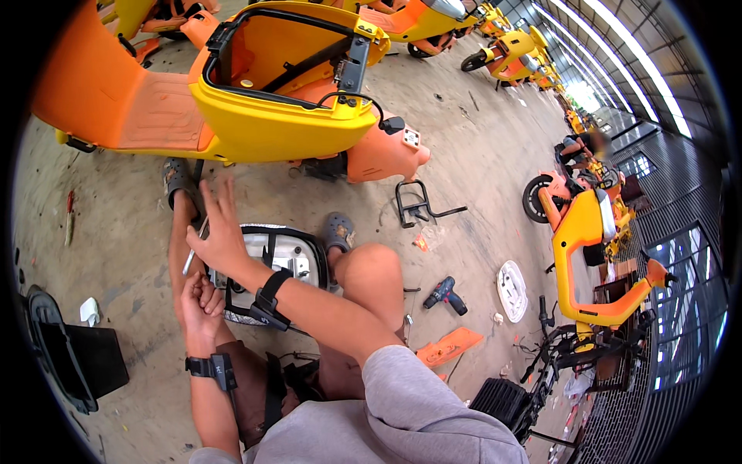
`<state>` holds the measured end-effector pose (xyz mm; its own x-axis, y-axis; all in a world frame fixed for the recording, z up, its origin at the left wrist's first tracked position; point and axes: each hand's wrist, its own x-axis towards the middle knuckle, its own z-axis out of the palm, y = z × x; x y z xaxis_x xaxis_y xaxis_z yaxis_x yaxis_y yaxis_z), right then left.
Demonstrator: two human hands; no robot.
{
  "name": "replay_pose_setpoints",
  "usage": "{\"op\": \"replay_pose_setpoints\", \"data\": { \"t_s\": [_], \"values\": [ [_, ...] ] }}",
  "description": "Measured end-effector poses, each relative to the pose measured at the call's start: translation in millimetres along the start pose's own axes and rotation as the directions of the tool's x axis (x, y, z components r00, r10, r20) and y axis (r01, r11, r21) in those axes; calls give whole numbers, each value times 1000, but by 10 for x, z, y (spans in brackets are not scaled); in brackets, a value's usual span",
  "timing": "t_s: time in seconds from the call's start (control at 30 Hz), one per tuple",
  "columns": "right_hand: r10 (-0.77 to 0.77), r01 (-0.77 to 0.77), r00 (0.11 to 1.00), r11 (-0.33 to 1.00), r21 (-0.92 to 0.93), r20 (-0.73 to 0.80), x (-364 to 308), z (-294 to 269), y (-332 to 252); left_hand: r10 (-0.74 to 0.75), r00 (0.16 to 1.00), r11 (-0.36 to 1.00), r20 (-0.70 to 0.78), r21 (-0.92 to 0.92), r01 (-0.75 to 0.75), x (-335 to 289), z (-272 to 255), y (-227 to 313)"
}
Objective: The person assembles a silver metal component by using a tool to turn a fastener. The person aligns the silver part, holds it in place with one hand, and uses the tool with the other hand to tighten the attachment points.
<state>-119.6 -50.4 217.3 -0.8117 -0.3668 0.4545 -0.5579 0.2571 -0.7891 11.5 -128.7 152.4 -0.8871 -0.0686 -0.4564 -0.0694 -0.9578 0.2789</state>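
Note:
My right hand (pixel 220 236) is raised, with several fingers stretched upward and a slim silver rod (pixel 195 249) at its thumb. The rod slants down toward my left hand (pixel 202 305), which is closed with curled fingers; whatever may be inside it is hidden. Beneath and beside both hands, an oval part with a silver inside and black rim (pixel 313 259) lies on the floor between my feet. My right forearm covers some of it. Just ahead stands a yellow and orange scooter body (pixel 286 127) with an open compartment.
A cordless drill (pixel 446 295), an orange panel (pixel 448 346), a white oval cover (pixel 511 291) and a black metal frame (pixel 421 205) lie to the right. A black bin (pixel 97 359) is at left. More scooters (pixel 595 263) and another person (pixel 580 147) are farther right.

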Motion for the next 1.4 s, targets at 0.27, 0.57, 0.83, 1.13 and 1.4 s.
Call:
{"op": "replay_pose_setpoints", "data": {
  "t_s": [0.27, 0.57, 0.83, 1.13, 1.4],
  "values": [
    [-3, -64, 967, 965, 256, 255, 187, -288, -10, 11, 999, 1000, -37, 13, -10, 10, -32, -11],
    [17, -27, 997, 990, 138, 77, -15, -73, 17, 12, 999, 999, -43, 32, -11, 58, -34, -79],
    [301, -239, 885, 949, -208, 354, 185, -401, -167, 21, 998, 995, -62, 96, -15, 3, 128, -41],
    [-38, 510, 594, 790, -340, 803, 461, -649, -268, -102, 987, 970, -125, 208, 127, 24, 26, -117],
    [-312, 589, 644, 785, -193, 699, 508, -754, -238, -46, 990, 969, -135, 235, 77, 50, 12, -181]
  ]
}}
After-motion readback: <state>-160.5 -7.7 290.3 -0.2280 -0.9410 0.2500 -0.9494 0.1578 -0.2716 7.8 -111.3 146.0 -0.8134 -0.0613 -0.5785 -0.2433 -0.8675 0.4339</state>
